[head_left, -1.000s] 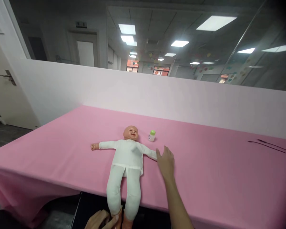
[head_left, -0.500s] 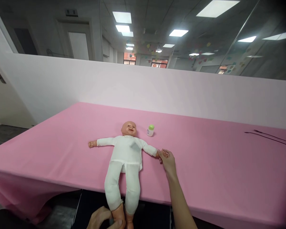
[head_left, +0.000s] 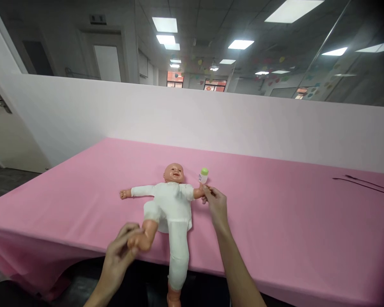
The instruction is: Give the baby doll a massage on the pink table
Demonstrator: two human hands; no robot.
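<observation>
A baby doll (head_left: 171, 202) in white clothes lies face up on the pink-covered table (head_left: 275, 221), its head toward the wall. My left hand (head_left: 120, 251) is closed round the doll's foot on the left side, and that leg is bent and raised. My right hand (head_left: 215, 202) pinches the doll's hand on the right side; that arm is bent, its sleeve pushed back from the forearm. The doll's other leg hangs straight over the table's front edge. Just beyond my right hand stands a small jar (head_left: 203, 175) with a green lid.
Two thin dark cords or sticks (head_left: 365, 183) lie at the table's right side. A white wall (head_left: 179, 115) with a glass pane above it runs behind the table. A door (head_left: 6, 128) is at the far left.
My left hand has lifted the doll's foot up and to the left, bending the leg. My right hand has moved the doll's hand inward and away from me, toward the jar.
</observation>
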